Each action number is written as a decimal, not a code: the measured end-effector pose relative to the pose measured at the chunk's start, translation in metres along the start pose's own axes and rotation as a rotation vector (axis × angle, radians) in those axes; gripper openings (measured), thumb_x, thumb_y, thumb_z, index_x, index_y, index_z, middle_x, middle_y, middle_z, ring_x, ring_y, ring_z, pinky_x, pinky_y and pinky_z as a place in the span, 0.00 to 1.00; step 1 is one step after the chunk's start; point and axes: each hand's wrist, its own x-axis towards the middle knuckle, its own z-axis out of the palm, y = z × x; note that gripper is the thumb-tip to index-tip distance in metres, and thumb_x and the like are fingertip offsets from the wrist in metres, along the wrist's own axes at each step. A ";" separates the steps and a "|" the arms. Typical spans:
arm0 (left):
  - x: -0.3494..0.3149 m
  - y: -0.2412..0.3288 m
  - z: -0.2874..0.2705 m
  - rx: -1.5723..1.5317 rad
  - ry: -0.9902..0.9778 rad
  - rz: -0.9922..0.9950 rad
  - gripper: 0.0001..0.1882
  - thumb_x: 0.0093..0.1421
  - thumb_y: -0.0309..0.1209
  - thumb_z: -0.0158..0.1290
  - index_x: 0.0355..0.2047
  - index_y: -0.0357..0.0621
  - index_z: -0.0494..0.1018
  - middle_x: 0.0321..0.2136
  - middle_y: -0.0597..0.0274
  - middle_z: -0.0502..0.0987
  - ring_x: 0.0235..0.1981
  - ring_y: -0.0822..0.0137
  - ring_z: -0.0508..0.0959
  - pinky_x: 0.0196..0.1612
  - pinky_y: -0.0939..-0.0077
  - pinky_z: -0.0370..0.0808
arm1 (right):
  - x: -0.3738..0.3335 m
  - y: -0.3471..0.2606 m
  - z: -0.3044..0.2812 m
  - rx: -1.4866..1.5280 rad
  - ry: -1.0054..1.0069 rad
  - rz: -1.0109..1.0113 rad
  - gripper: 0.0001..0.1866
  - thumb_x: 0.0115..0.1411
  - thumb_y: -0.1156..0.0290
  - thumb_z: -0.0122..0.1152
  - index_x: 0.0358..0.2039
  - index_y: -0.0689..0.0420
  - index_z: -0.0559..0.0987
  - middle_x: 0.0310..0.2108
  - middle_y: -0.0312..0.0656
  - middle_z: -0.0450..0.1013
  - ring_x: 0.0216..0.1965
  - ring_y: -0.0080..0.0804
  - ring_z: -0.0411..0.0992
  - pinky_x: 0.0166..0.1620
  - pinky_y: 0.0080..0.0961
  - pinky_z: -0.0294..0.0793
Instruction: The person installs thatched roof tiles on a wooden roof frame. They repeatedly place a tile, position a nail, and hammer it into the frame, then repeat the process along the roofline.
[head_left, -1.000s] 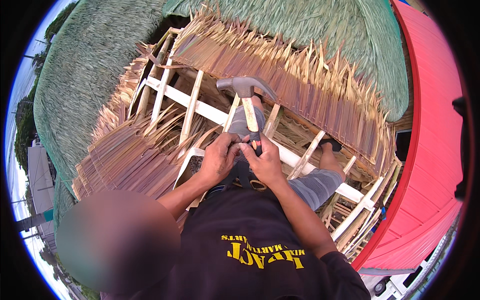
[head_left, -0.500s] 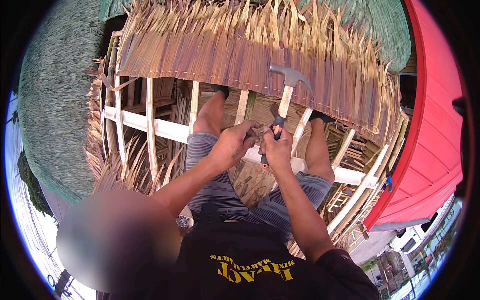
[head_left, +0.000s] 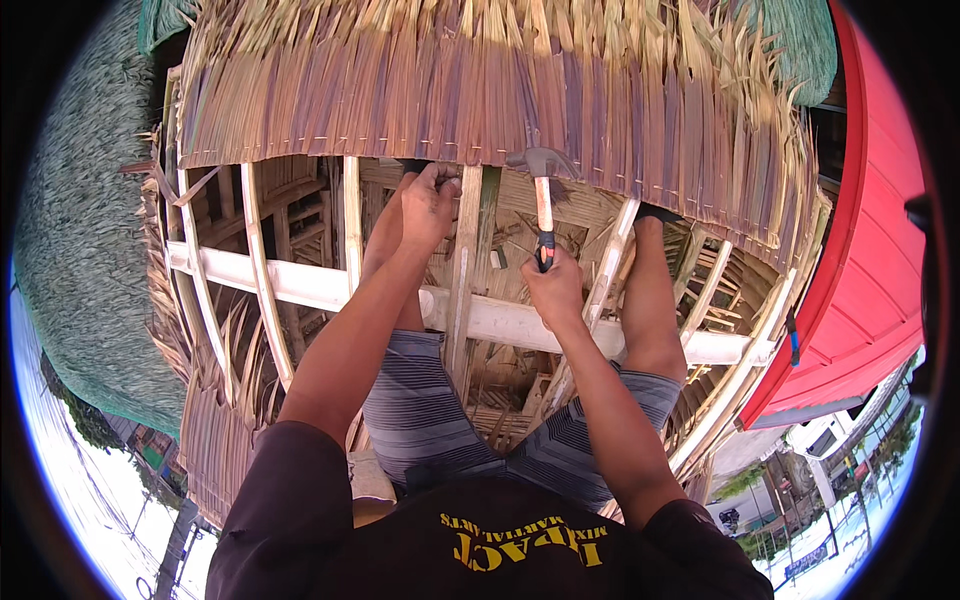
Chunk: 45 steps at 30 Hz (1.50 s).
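My right hand (head_left: 555, 287) is wrapped round the dark grip of a claw hammer (head_left: 544, 205). The hammer points away from me, its metal head over the lower edge of the brown thatch panel (head_left: 420, 110). My left hand (head_left: 428, 212) is at that same edge, left of the hammer and beside an upright bamboo strip (head_left: 465, 255). Its fingers are curled together, and whatever they pinch is too small to make out. Stitches run along the panel's lower edge.
A pale horizontal beam (head_left: 505, 322) crosses under several bamboo strips, with open gaps between them. My legs reach down through the frame. Green-netted thatch (head_left: 80, 260) lies at the left, a red metal roof (head_left: 885, 230) at the right. Loose scraps lie below.
My left hand has moved from beside the right hand, forward and left to the thatch edge. My right hand still grips the hammer, now lower on its handle. The view has shifted.
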 end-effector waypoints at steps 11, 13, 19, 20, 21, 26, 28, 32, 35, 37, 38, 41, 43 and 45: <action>0.070 -0.081 0.065 0.463 -0.091 0.134 0.11 0.62 0.35 0.58 0.44 0.51 0.79 0.50 0.64 0.73 0.53 0.54 0.69 0.59 0.57 0.64 | 0.035 -0.035 0.002 -0.039 0.011 -0.263 0.10 0.60 0.72 0.61 0.35 0.62 0.71 0.19 0.53 0.73 0.24 0.53 0.77 0.29 0.41 0.74; 0.069 -0.086 0.068 0.501 -0.099 0.160 0.12 0.62 0.35 0.58 0.45 0.50 0.79 0.50 0.64 0.73 0.53 0.54 0.70 0.58 0.56 0.64 | 0.035 -0.044 0.005 -0.029 0.010 -0.269 0.10 0.59 0.72 0.61 0.36 0.62 0.71 0.22 0.54 0.74 0.26 0.54 0.78 0.30 0.42 0.75; 0.067 -0.093 0.064 0.481 -0.081 0.224 0.12 0.62 0.34 0.58 0.45 0.48 0.78 0.50 0.63 0.73 0.52 0.52 0.70 0.57 0.55 0.65 | 0.072 -0.030 0.032 -0.426 -0.191 -0.106 0.10 0.58 0.73 0.58 0.37 0.65 0.72 0.23 0.59 0.75 0.29 0.62 0.77 0.34 0.52 0.74; 0.066 -0.090 0.065 0.454 -0.039 0.270 0.12 0.61 0.34 0.58 0.44 0.48 0.78 0.50 0.63 0.73 0.52 0.52 0.70 0.57 0.55 0.65 | 0.074 -0.024 0.035 -0.422 -0.187 -0.096 0.10 0.58 0.72 0.59 0.37 0.65 0.72 0.23 0.59 0.75 0.29 0.62 0.77 0.34 0.52 0.74; 0.065 -0.085 0.066 0.433 -0.049 0.192 0.12 0.61 0.33 0.59 0.45 0.47 0.77 0.50 0.61 0.73 0.52 0.52 0.70 0.57 0.55 0.66 | 0.077 -0.020 0.036 -0.416 -0.163 -0.085 0.11 0.58 0.72 0.59 0.37 0.65 0.72 0.23 0.59 0.75 0.29 0.62 0.77 0.35 0.52 0.74; 0.075 -0.068 0.085 -0.286 0.628 -0.877 0.15 0.63 0.28 0.59 0.48 0.43 0.71 0.51 0.53 0.73 0.51 0.51 0.73 0.54 0.55 0.72 | 0.070 -0.021 0.025 -0.290 -0.061 -0.076 0.11 0.59 0.69 0.61 0.35 0.64 0.72 0.23 0.56 0.75 0.27 0.54 0.78 0.32 0.44 0.74; 0.084 -0.077 0.088 -0.868 0.553 -1.064 0.17 0.66 0.25 0.57 0.53 0.40 0.67 0.52 0.52 0.74 0.51 0.55 0.76 0.52 0.55 0.77 | 0.060 -0.029 0.016 -0.260 -0.053 -0.002 0.11 0.60 0.69 0.61 0.35 0.63 0.72 0.22 0.53 0.74 0.24 0.47 0.78 0.30 0.39 0.74; 0.091 -0.109 0.086 -1.236 0.378 -0.909 0.18 0.65 0.23 0.57 0.53 0.41 0.67 0.50 0.55 0.75 0.49 0.57 0.77 0.52 0.55 0.78 | 0.031 -0.032 0.001 -0.069 0.085 -0.163 0.09 0.59 0.73 0.63 0.36 0.62 0.73 0.21 0.49 0.74 0.23 0.46 0.76 0.29 0.36 0.75; 0.088 -0.119 0.086 -1.192 0.371 -0.906 0.18 0.65 0.22 0.57 0.54 0.41 0.67 0.49 0.56 0.76 0.50 0.57 0.77 0.53 0.56 0.79 | 0.005 -0.016 0.004 0.022 0.206 -0.272 0.09 0.58 0.79 0.64 0.38 0.61 0.74 0.23 0.43 0.75 0.23 0.34 0.76 0.30 0.27 0.75; 0.086 -0.116 0.087 -1.191 0.365 -0.933 0.18 0.65 0.22 0.56 0.54 0.42 0.67 0.50 0.57 0.75 0.50 0.57 0.77 0.54 0.57 0.78 | 0.014 -0.012 0.019 0.008 0.213 -0.364 0.10 0.59 0.77 0.63 0.40 0.62 0.73 0.23 0.47 0.76 0.26 0.42 0.78 0.31 0.32 0.77; 0.086 -0.114 0.087 -1.201 0.368 -0.940 0.18 0.65 0.22 0.56 0.54 0.42 0.67 0.50 0.57 0.75 0.50 0.56 0.77 0.54 0.57 0.78 | 0.022 -0.014 0.029 0.025 0.254 -0.495 0.10 0.60 0.76 0.63 0.40 0.62 0.73 0.24 0.49 0.76 0.27 0.47 0.79 0.32 0.35 0.78; 0.085 -0.109 0.087 -1.138 0.401 -0.977 0.19 0.65 0.22 0.56 0.55 0.43 0.66 0.50 0.57 0.75 0.51 0.56 0.77 0.54 0.56 0.77 | 0.091 -0.037 0.043 -0.484 -0.181 -0.007 0.12 0.62 0.70 0.62 0.40 0.63 0.72 0.28 0.58 0.76 0.31 0.65 0.75 0.34 0.50 0.76; 0.087 -0.112 0.086 -1.112 0.367 -0.950 0.19 0.66 0.22 0.56 0.56 0.44 0.66 0.50 0.57 0.75 0.51 0.56 0.77 0.54 0.56 0.77 | 0.101 -0.052 0.026 -0.356 -0.005 -0.172 0.11 0.61 0.72 0.60 0.41 0.63 0.72 0.26 0.58 0.76 0.30 0.60 0.77 0.32 0.52 0.75; 0.087 -0.117 0.087 -1.124 0.334 -0.954 0.19 0.66 0.23 0.56 0.56 0.44 0.66 0.50 0.57 0.76 0.51 0.56 0.77 0.54 0.56 0.77 | 0.087 -0.056 0.008 -0.179 0.102 -0.236 0.11 0.60 0.72 0.60 0.41 0.63 0.71 0.25 0.59 0.76 0.30 0.58 0.78 0.32 0.53 0.74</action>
